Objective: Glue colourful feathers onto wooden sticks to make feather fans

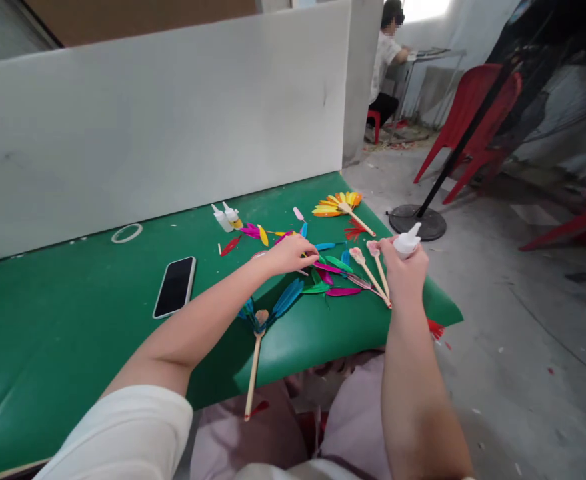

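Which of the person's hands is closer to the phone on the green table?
Left. The left hand lies on the coloured feathers, to the right of the phone. The right hand, gripping a small white bottle, is farther right, near the table edge.

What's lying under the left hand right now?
Loose dyed feathers on the green table: a pink feather pokes out past the fingertips, a blue feather lies just beyond. The left hand covers whatever sits beneath its palm, so whether it grips one cannot be told.
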Tool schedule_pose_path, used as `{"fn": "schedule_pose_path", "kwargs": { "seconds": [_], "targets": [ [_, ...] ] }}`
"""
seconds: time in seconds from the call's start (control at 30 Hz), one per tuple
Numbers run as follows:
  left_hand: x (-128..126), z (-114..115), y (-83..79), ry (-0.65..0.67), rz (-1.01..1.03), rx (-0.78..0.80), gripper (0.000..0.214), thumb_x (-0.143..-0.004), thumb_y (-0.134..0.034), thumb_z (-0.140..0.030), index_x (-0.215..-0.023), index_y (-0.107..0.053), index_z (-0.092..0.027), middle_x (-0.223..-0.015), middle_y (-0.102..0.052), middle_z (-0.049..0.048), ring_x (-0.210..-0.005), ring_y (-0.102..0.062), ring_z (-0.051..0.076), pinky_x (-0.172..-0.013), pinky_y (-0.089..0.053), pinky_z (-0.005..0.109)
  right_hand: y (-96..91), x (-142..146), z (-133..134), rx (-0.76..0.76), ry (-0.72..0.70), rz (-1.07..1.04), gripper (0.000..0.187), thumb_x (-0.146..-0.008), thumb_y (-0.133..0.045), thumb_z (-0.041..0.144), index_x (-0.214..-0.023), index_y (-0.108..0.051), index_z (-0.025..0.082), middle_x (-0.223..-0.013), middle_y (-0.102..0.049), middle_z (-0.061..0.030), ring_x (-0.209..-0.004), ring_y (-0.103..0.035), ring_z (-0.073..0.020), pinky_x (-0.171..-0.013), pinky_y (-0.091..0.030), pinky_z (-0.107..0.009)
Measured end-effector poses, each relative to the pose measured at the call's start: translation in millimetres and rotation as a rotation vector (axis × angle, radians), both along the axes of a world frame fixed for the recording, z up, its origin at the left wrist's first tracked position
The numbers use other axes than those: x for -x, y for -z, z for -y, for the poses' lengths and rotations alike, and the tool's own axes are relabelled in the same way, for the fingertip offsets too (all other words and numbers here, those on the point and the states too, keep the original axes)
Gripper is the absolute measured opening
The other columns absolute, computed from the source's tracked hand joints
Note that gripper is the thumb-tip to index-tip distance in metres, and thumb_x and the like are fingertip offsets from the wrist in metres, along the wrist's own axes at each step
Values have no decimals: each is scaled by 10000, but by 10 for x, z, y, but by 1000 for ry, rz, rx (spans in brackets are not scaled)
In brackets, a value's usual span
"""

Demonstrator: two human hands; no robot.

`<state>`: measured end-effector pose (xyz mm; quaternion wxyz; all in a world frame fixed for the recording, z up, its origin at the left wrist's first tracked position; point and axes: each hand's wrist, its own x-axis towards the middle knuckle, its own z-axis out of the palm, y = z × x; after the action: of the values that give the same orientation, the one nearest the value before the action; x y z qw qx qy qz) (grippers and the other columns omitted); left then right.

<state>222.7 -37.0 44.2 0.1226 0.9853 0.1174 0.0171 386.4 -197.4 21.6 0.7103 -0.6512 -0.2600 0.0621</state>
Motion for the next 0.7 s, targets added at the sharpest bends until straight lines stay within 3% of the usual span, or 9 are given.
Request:
{"fn": "schedule_pose_path", "kwargs": {
  "seconds": [0.1,0.2,0.33,0.5,0.63,0.7],
  "targets": [
    [54,4,108,9,-50,32,294,-867,-450,-328,-946,-685,-170,-855,-684,65,-816,-581,179,-775,-406,293,33,-106,22,-11,26,-44,249,-640,-671,368,-727,-553,166,-603,-587,21,-532,-537,-123,-532,-428,-255],
    [86,34,187,33,-26,94,352,-827,-511,-323,-1131,-600,-172,-980,-660,85,-875,-587,187,-777,-423,287,48,-129,19,-6,-1,-45,257,-643,-669,378,-738,-555,168,-622,-585,19,-556,-550,-129,-558,-439,-267],
    [16,55,296,9,8,131,501,-770,-498,-152,-1270,-476,-171,-943,-659,69,-792,-596,160,-720,-437,267,32,-96,10,-6,-36,-38,240,-661,-659,362,-763,-556,170,-659,-596,7,-603,-583,-146,-601,-468,-288],
    [-77,-26,281,-108,101,187,420,-737,-463,-89,-1129,-587,-175,-838,-664,22,-724,-582,125,-694,-433,235,49,-93,7,-21,-53,-51,254,-668,-660,371,-793,-558,175,-702,-618,-7,-642,-608,-160,-660,-494,-320],
    [-55,-145,216,-212,182,128,375,-729,-451,-77,-1053,-624,-153,-833,-650,31,-762,-577,130,-745,-443,251,58,-99,12,23,-67,-36,264,-671,-662,380,-807,-568,174,-722,-631,-16,-668,-611,-168,-677,-490,-331],
    [-29,-197,220,-195,151,71,343,-746,-459,-101,-1041,-630,-143,-850,-643,47,-807,-575,148,-776,-444,271,32,-84,17,53,-70,-23,238,-664,-668,361,-768,-570,171,-704,-632,-15,-659,-604,-166,-666,-480,-322]
  ]
}}
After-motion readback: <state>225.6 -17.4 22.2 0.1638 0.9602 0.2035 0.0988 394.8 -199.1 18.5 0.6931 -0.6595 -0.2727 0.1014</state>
